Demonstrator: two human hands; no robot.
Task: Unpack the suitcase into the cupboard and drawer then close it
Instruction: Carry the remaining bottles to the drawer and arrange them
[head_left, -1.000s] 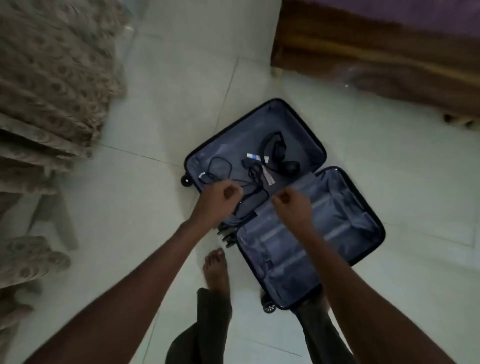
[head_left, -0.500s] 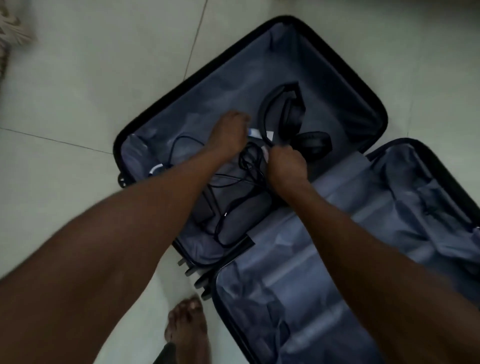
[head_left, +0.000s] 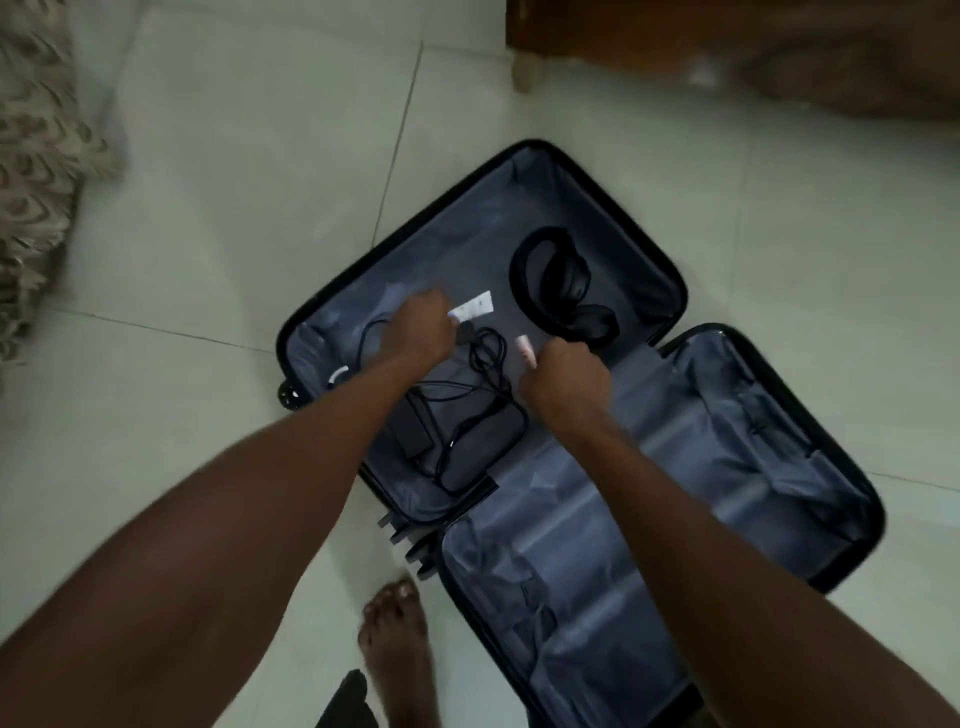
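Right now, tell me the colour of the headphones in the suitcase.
Black, seen in the head view: the headphones lie on the grey lining of the suitcase.

A pale tiled floor (head_left: 234, 218) fills most of the view, its thin grout lines (head_left: 397, 135) running toward twelve o'clock and across at nine. Patterned beige fabric (head_left: 36, 171) hangs at ten o'clock. Dark wooden furniture (head_left: 727, 47) on a light, short leg (head_left: 525, 73) stands at one o'clock. The light is dim and even.
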